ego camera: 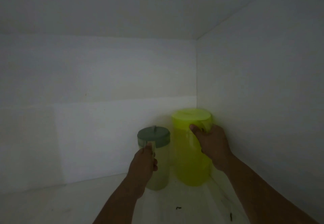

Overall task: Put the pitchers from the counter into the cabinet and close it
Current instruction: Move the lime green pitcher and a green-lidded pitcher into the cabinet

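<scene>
Both pitchers stand upright inside the cabinet, on its shelf (87,197), so their long axes run straight up and the handles face near, toward the person. The yellow-green pitcher (191,162) sits in the far right corner, just beside the right wall (263,101), and appears to touch or nearly touch it; the dim light does not settle which. The smaller clear pitcher with the grey-green lid (158,167) stands just to its left and a little nearer, with a narrow gap showing between the two. The right hand (213,146) is wrapped round the handle of the yellow-green pitcher near its lid, its fingers (193,128) curled shut on the handle. The left hand (142,164) is likewise clasped on the clear pitcher's handle, thumb up against its top. Since each handle lies on the near side of its pitcher, between body and wrist, the likely release is simple: loosen the fingers and draw each hand straight back toward the cabinet's opening, without tipping either pitcher. Both look seated on the shelf, though the bases are partly hidden by the arms. The cabinet door is out of view, so which hand is nearer to it cannot be told.
</scene>
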